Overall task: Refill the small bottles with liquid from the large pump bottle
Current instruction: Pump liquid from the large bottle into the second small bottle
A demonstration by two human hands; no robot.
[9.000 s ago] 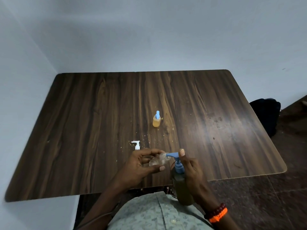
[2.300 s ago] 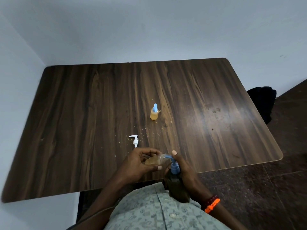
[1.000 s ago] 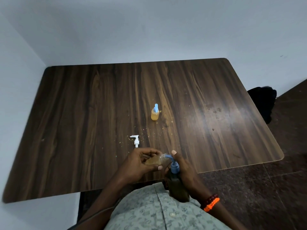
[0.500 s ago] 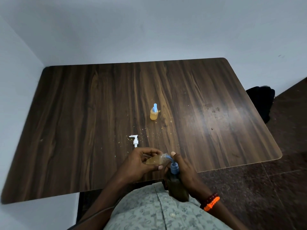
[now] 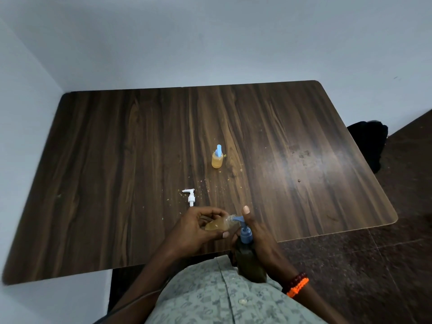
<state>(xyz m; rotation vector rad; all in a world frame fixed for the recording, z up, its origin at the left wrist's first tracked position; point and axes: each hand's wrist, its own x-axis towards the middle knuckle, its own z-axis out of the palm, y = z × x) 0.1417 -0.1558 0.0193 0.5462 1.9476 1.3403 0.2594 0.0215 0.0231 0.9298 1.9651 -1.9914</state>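
My left hand (image 5: 196, 230) grips a small clear bottle (image 5: 218, 225), tilted on its side with amber liquid inside, its open neck against the blue spout of the large pump bottle (image 5: 247, 256). That dark large bottle stands near my lap at the table's front edge. My right hand (image 5: 259, 237) is curled round its neck, with the forefinger lying on the blue pump head. A second small bottle (image 5: 217, 158), amber with a blue cap, stands upright in the middle of the table. A loose white pump cap (image 5: 190, 197) lies on the table just beyond my left hand.
The dark wooden table (image 5: 117, 171) fits into a corner of pale walls on the left and behind. Small crumbs are scattered between the white cap and the capped bottle. A black bag (image 5: 369, 141) sits on the floor past the table's right edge.
The small bottle in my left hand holds visibly more amber liquid than nine seconds ago. Both hands and both bottles stay in the same place; only the camera shifted slightly.
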